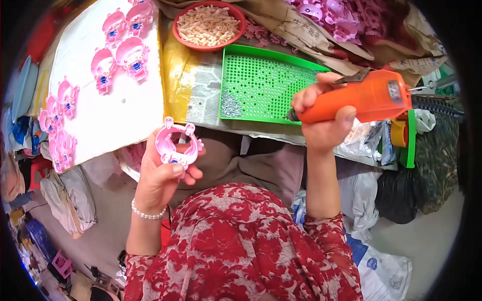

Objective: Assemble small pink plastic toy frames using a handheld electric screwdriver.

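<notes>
In my left hand (154, 175) is a pink plastic toy shell (169, 154), a ring-shaped piece with small knobs and a dark blue spot at its lower edge. Thumb and fingers pinch it near the table's front edge. My right hand (324, 128) is wrapped round an orange electric screwdriver (364, 95), its tip pointing left over the front of a green perforated tray (326, 66). Small silver screws (231, 106) lie heaped in that tray's left corner, below and left of the tip. The two hands are well apart.
Similar pink shells (131, 54) stand on a white board (123, 123) at the left. A red bowl (243, 31) of small cream-coloured pieces sits at the back. More pink parts (341, 22) are piled at the far right. A cord (437, 105) runs from the screwdriver toward the right.
</notes>
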`<action>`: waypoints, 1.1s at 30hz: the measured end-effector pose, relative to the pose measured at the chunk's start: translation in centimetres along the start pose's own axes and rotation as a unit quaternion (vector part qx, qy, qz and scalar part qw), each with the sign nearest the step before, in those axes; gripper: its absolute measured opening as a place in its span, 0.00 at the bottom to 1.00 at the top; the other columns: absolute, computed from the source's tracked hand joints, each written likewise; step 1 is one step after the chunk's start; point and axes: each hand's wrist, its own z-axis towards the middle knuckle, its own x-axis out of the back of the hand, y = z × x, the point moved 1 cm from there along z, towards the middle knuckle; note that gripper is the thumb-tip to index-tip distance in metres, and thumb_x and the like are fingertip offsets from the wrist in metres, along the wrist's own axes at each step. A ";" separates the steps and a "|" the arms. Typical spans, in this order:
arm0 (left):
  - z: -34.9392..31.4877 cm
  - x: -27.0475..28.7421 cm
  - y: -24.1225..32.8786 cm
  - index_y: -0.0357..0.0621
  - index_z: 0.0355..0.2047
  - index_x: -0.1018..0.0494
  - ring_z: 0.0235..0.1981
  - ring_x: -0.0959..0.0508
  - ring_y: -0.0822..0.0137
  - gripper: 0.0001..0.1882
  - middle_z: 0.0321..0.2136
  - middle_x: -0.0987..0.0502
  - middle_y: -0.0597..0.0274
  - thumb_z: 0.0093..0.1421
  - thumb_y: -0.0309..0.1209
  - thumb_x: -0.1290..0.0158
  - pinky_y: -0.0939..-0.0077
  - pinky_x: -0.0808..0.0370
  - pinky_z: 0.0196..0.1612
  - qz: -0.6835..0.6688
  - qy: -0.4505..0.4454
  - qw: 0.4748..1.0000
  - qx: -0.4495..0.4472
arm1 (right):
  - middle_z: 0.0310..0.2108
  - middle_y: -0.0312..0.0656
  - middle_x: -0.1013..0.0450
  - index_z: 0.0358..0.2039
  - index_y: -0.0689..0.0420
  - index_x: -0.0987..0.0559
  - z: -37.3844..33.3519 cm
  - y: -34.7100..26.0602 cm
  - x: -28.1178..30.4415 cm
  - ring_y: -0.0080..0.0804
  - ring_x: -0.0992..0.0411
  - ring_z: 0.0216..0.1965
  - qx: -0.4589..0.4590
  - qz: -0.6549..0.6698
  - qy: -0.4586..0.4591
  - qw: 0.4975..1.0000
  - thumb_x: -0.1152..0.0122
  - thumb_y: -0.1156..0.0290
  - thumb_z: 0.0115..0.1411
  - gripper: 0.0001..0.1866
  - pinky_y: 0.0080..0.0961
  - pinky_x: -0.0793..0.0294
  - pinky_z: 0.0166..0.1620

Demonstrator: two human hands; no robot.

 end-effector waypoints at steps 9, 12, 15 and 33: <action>-0.2 -1.7 -3.2 0.37 0.50 0.40 0.29 0.23 0.68 0.26 0.39 0.27 0.53 0.50 0.21 0.48 0.80 0.25 0.28 -0.082 -0.108 0.978 0.157 | 0.23 0.37 0.33 0.45 0.57 0.34 -0.6 1.8 0.2 0.27 0.36 0.22 0.001 0.020 -0.031 0.999 0.48 0.32 0.48 0.40 0.24 0.35 0.30; 0.3 -1.5 -4.7 0.37 0.50 0.39 0.30 0.25 0.70 0.23 0.37 0.27 0.58 0.53 0.21 0.49 0.81 0.27 0.29 -0.050 -0.079 0.976 0.194 | 0.23 0.36 0.34 0.45 0.57 0.34 -0.5 2.3 0.2 0.26 0.36 0.22 0.002 0.023 -0.028 0.999 0.48 0.32 0.48 0.40 0.24 0.35 0.30; 0.6 -1.6 -5.7 0.37 0.49 0.37 0.31 0.25 0.72 0.21 0.38 0.27 0.60 0.54 0.22 0.47 0.81 0.29 0.33 -0.039 -0.087 0.975 0.202 | 0.23 0.36 0.34 0.44 0.57 0.34 -0.6 2.4 0.2 0.26 0.36 0.22 0.005 0.017 -0.019 1.000 0.48 0.32 0.48 0.39 0.24 0.36 0.30; 1.7 -2.8 -6.7 0.36 0.53 0.41 0.36 0.23 0.69 0.25 0.42 0.29 0.57 0.54 0.18 0.50 0.80 0.26 0.39 -0.058 -0.093 0.979 0.171 | 0.22 0.36 0.34 0.44 0.56 0.33 -0.7 2.8 0.3 0.26 0.36 0.23 0.008 -0.002 -0.006 1.000 0.49 0.31 0.47 0.40 0.25 0.35 0.30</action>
